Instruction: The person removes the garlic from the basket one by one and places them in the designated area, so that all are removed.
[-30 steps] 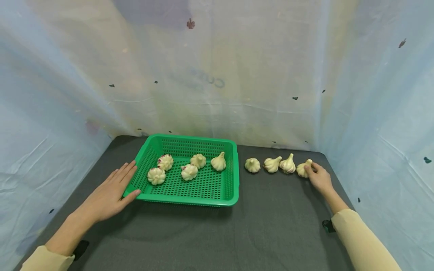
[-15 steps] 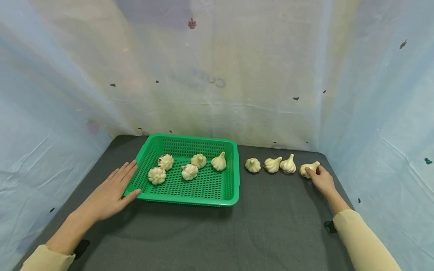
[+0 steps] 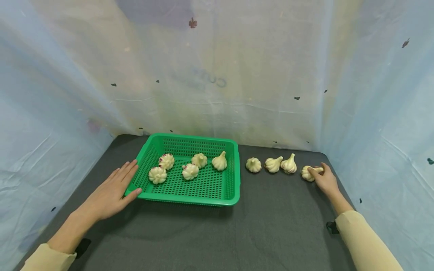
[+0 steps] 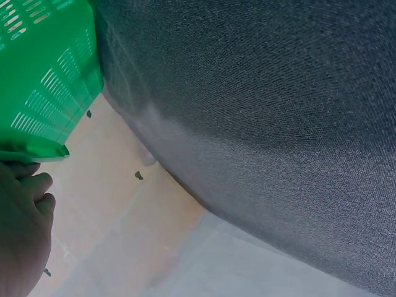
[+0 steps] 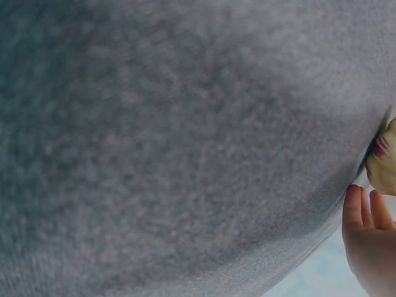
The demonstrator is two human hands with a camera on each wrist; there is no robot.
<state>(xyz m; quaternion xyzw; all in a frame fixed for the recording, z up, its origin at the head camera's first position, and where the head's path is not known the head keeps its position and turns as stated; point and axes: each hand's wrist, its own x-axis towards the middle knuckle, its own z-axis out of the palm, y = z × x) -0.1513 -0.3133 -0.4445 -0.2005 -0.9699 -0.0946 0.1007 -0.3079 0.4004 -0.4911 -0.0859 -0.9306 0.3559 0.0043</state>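
In the head view my left hand [image 3: 106,195] rests on the left rim of a green perforated plastic basket [image 3: 190,199], fingers straight and thumb at its near corner. The left wrist view shows the same fingers [image 4: 38,185] against the basket's rim. At the right of the table my right hand [image 3: 328,182] pinches a garlic bulb [image 3: 306,174] by its stem between thumb and fingers; the bulb lies on its side, stem toward the hand. Only part of that bulb [image 5: 385,162], with a purple streak, enters the right wrist view.
Several garlic bulbs lie in the basket, among them a purple-marked one [image 3: 166,161]. Between basket and right hand, 3 more bulbs stand in a row, the middle one [image 3: 272,165] tilted. Pale plastic sheeting [image 3: 217,113] encloses the dark cloth-covered table [image 3: 264,226].
My right hand has turned the garlic bulb so its stem swings from up and right to pointing right, and shifted it slightly rightward. My left hand stays on the basket.
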